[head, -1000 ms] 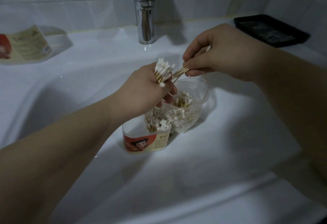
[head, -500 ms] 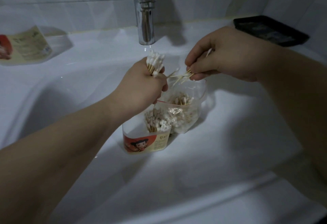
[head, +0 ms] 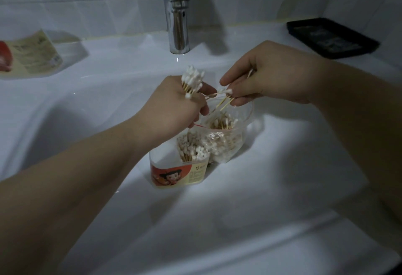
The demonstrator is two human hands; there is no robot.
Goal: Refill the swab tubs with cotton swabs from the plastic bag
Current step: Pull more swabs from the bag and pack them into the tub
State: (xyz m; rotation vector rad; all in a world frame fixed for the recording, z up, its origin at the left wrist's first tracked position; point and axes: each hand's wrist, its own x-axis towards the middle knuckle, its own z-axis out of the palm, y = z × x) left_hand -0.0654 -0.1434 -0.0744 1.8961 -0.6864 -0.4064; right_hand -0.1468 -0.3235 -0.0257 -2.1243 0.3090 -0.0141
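Observation:
A clear swab tub with a red cartoon label stands in the white sink, partly filled with upright cotton swabs. Leaning against its right side is a clear plastic bag holding more swabs. My left hand grips an upright bundle of cotton swabs just above the tub. My right hand pinches several loose swabs between thumb and fingers, above the bag's mouth and close to the left hand.
A chrome faucet rises behind the hands. A second labelled tub lies on the sink's back ledge at far left. A black tray sits on the ledge at back right. The sink basin slopes toward me.
My left hand turned its bundle more upright and shifted slightly left. The right hand's pinched swabs separated from the bundle and hang lower over the bag.

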